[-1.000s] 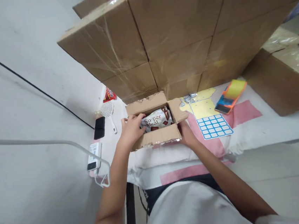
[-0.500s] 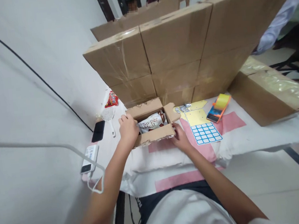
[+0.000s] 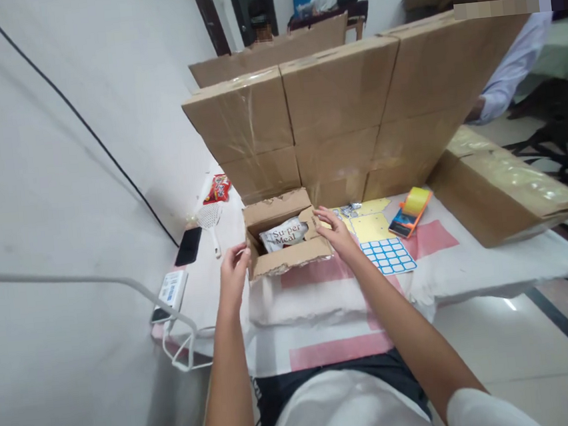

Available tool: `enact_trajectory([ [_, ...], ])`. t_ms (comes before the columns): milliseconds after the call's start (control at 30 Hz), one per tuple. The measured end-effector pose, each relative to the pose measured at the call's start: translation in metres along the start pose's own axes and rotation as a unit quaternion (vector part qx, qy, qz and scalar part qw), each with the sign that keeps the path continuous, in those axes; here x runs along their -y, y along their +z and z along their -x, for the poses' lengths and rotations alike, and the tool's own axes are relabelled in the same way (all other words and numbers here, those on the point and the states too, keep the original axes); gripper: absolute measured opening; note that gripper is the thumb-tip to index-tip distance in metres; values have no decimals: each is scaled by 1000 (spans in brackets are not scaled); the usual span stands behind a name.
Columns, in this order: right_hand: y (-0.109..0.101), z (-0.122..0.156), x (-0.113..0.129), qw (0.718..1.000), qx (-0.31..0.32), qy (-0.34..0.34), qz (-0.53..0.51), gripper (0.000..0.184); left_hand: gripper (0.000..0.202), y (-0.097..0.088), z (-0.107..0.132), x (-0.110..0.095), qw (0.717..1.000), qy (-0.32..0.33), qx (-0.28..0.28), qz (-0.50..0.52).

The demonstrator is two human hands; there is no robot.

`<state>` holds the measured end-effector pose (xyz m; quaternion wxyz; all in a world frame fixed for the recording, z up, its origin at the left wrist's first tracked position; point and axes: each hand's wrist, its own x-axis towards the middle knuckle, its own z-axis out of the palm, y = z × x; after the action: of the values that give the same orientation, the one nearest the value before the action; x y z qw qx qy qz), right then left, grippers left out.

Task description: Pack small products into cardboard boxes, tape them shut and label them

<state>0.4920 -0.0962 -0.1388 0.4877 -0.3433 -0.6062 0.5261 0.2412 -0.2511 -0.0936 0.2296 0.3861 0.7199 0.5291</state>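
A small open cardboard box (image 3: 289, 264) with torn rims sits on the cloth-covered table. Inside lies a white pouch (image 3: 282, 235) printed "Su-per Meal", its right end partly hidden by the inward-tilted right end flap (image 3: 312, 224). My left hand (image 3: 232, 268) is closed at the box's left end, thumb and fingers on its wall. My right hand (image 3: 337, 231) has its fingers stretched out and apart, touching the outside of that right flap.
Behind the box rises a tall taped cardboard partition (image 3: 337, 94). To the right lie a sheet of blue-bordered labels (image 3: 387, 256), a yellow tape dispenser (image 3: 411, 212) and another cardboard box (image 3: 494, 199). Leftward are a slotted spatula (image 3: 210, 220), phone (image 3: 189, 246), power bank (image 3: 173, 289) and red packet (image 3: 217, 188).
The right end flap has swung from outward to inward over the pouch. My right hand moved up from the front corner to that flap; my left hand dropped lower along the left end.
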Motion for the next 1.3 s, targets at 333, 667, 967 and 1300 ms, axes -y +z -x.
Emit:
enact_trajectory([
  [333,7,-44,0,992,45,89,-77,83,34,-24,9,24,971,177,90,-132],
  [667,20,-71,7,991,112,13,-72,63,26,-15,7,26,984,167,19,-57],
  [967,-3,-49,10,985,168,-24,-18,33,36,15,-8,6,985,61,-126,-101],
  [1300,-23,-4,16,986,57,-56,147,46,54,52,4,-23,877,268,141,-372],
])
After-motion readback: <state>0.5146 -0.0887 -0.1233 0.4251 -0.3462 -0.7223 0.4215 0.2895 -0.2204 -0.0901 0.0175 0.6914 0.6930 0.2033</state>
